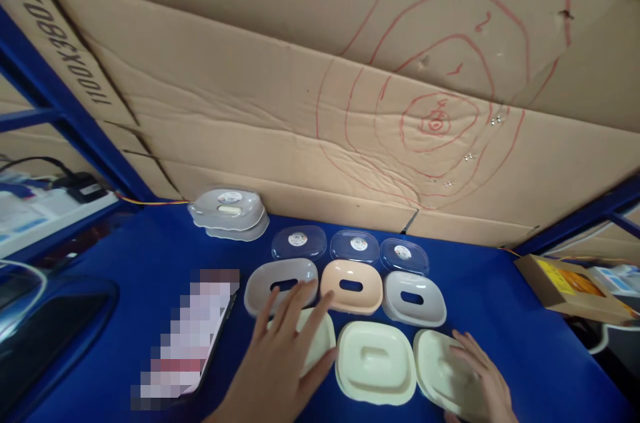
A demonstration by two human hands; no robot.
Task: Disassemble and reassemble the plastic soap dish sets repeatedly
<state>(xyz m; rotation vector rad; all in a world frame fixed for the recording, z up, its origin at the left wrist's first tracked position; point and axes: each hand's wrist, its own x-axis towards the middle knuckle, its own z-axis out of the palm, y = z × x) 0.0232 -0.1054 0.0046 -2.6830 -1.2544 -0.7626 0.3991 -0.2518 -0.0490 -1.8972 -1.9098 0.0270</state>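
Note:
My left hand (pixel 283 350) is spread over the left cream tray (pixel 323 343), its fingertips reaching the grey slotted tray (pixel 263 283). At the right, my right hand (pixel 480 370) lies over the right cream tray (pixel 440 370), fingers apart and partly hiding it. Between them sits the middle cream tray (pixel 376 360). Behind are a peach slotted tray (pixel 353 266) and a light grey slotted tray (pixel 435 296). Three clear lids with round stickers, the left (pixel 310 246), middle (pixel 340 246) and right (pixel 417 256), form the back row.
Stacked lidded boxes (pixel 225 210) stand at the back left. A blurred phone (pixel 185 336) lies left of my left hand. A cardboard box (pixel 545 286) is at the right edge, and a cardboard wall (pixel 250 110) with red rings rises behind.

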